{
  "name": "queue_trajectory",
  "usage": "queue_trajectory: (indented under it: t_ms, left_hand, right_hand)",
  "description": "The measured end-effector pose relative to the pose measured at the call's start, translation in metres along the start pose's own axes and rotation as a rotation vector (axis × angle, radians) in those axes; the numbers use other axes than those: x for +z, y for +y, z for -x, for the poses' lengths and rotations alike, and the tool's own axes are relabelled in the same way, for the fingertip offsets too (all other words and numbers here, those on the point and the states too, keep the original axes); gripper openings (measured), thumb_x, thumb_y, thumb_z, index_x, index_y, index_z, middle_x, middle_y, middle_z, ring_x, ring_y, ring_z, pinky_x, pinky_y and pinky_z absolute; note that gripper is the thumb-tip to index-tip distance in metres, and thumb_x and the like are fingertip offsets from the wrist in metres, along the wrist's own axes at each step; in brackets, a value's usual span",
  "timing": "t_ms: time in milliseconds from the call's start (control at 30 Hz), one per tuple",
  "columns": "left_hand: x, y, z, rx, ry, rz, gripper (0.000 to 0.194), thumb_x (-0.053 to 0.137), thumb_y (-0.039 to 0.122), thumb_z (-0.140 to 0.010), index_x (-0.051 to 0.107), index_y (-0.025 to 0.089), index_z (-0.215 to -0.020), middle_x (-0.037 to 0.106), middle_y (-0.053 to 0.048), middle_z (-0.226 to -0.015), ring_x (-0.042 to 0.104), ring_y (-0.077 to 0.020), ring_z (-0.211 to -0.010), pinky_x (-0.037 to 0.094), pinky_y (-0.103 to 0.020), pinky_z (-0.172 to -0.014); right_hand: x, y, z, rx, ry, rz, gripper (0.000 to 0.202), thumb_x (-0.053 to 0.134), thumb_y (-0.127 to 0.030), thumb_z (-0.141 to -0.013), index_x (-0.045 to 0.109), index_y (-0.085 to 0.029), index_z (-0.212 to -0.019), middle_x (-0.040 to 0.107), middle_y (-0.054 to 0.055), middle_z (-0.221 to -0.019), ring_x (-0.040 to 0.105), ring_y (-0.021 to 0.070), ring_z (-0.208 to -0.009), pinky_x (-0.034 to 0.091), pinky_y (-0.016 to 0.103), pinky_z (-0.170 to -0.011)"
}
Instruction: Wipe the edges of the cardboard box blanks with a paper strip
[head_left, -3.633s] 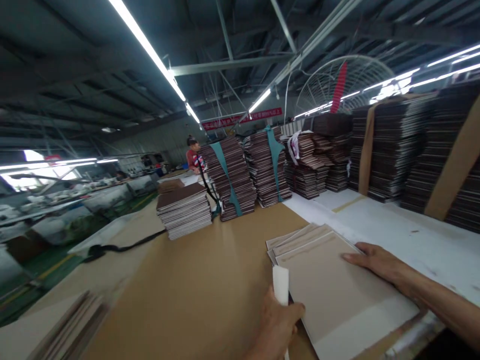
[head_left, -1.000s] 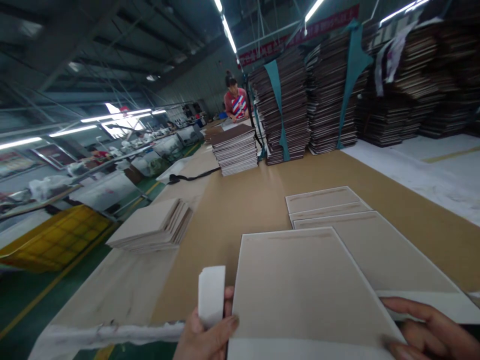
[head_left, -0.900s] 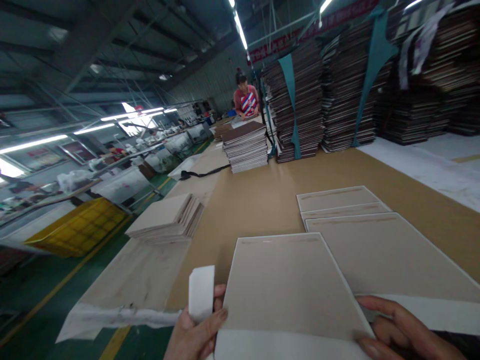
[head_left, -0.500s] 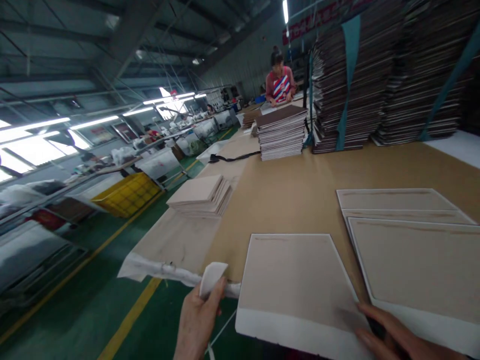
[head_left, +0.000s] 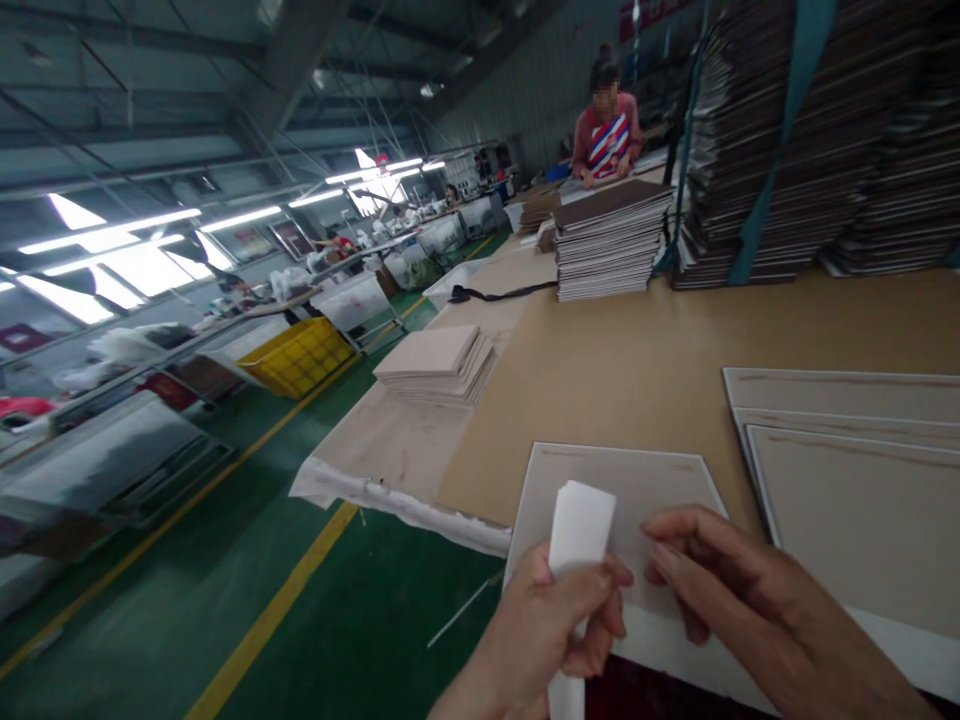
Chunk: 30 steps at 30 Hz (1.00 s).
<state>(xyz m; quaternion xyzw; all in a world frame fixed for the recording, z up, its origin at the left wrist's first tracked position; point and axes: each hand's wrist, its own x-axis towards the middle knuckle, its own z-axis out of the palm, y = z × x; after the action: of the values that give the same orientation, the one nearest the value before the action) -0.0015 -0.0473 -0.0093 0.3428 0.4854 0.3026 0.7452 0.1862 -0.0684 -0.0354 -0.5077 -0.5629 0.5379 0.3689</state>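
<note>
My left hand is closed around a bundle of white strips, which stands up from the fist and also hangs below it. To its right, my right hand is held with the fingers loosely curled and the tips slightly apart. Nothing shows between those fingers. Both hands are over a beige panel with a white lower border, lying at the near table edge. The hands cover much of this panel.
Several overlapping beige panels lie at right. A small beige stack sits on the table's left side. Farther back are a brown-topped stack, tall strapped dark stacks and a person at work. Green floor lies left.
My left hand has moved right with the white strips, over the panel. My right hand has left the panel's right edge and come up near the left. The view has shifted left.
</note>
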Motion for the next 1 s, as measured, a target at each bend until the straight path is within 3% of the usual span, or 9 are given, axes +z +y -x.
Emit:
queue_trajectory:
  t_ms: [133, 300, 500, 667, 833, 900, 1000]
  left_hand:
    - [0.007, -0.004, -0.004, -0.023, -0.052, -0.138, 0.034, 0.068, 0.045, -0.077, 0.063, 0.013, -0.086, 0.056, 0.003, -0.058, 0.041, -0.0014, -0.037, 0.019, -0.015, -0.034]
    - [0.007, -0.012, -0.010, -0.032, -0.105, -0.173, 0.050, 0.071, 0.058, -0.075, 0.064, 0.012, -0.092, 0.057, 0.002, -0.063, 0.045, -0.0010, -0.040, 0.023, -0.013, -0.035]
    - [0.008, -0.020, -0.019, 0.042, -0.189, 0.009, 0.052, 0.072, 0.058, -0.075, 0.067, 0.010, -0.095, 0.060, 0.000, -0.062, 0.045, -0.0017, -0.035, 0.026, -0.012, -0.031]
    - [0.011, -0.017, -0.022, 0.034, -0.187, -0.029, 0.052, 0.069, 0.059, -0.077, 0.067, 0.010, -0.096, 0.062, -0.001, -0.063, 0.044, -0.0013, -0.035, 0.026, -0.013, -0.032]
    - [0.015, -0.013, -0.021, -0.019, -0.135, -0.115, 0.057, 0.066, 0.065, -0.075, 0.067, 0.011, -0.094, 0.057, 0.002, -0.058, 0.039, -0.0013, -0.035, 0.018, -0.016, -0.034]
    - [0.016, -0.009, -0.020, -0.044, -0.093, -0.154, 0.062, 0.062, 0.069, -0.076, 0.067, 0.011, -0.096, 0.054, 0.003, -0.056, 0.037, -0.0018, -0.036, 0.017, -0.017, -0.036]
    - [0.017, -0.003, -0.018, -0.056, 0.023, -0.149, 0.067, 0.060, 0.074, -0.075, 0.066, 0.012, -0.100, 0.053, 0.004, -0.057, 0.035, -0.0019, -0.039, 0.018, -0.019, -0.042]
  right_hand:
    - [0.001, -0.011, -0.024, 0.044, -0.011, -0.157, 0.044, 0.053, -0.063, -0.092, 0.058, -0.020, -0.082, 0.059, -0.002, -0.070, 0.051, 0.0111, -0.062, 0.042, 0.018, -0.057]
    - [-0.005, -0.009, -0.029, 0.020, 0.018, -0.232, 0.051, 0.060, -0.064, -0.086, 0.057, -0.018, -0.066, 0.051, -0.002, -0.057, 0.046, 0.0105, -0.055, 0.036, 0.020, -0.054]
    - [-0.009, -0.002, -0.024, -0.020, 0.018, -0.218, 0.048, 0.057, -0.061, -0.090, 0.060, -0.017, -0.072, 0.052, -0.002, -0.062, 0.046, 0.0108, -0.057, 0.037, 0.022, -0.057]
    - [-0.011, 0.000, -0.020, -0.028, 0.002, -0.220, 0.044, 0.055, -0.059, -0.092, 0.060, -0.019, -0.075, 0.054, -0.002, -0.065, 0.046, 0.0111, -0.059, 0.037, 0.022, -0.056]
    - [-0.012, 0.009, -0.021, -0.020, -0.018, -0.230, 0.043, 0.052, -0.059, -0.092, 0.060, -0.019, -0.078, 0.054, -0.001, -0.067, 0.043, 0.0117, -0.061, 0.036, 0.022, -0.057]
    - [-0.013, 0.015, -0.022, -0.025, 0.038, -0.205, 0.041, 0.053, -0.057, -0.092, 0.061, -0.019, -0.078, 0.053, -0.001, -0.066, 0.045, 0.0123, -0.062, 0.038, 0.021, -0.057]
    - [-0.016, 0.015, -0.015, -0.053, 0.280, -0.190, 0.030, 0.061, -0.053, -0.089, 0.065, -0.025, -0.097, 0.059, 0.000, -0.081, 0.055, 0.0151, -0.072, 0.045, 0.021, -0.062]
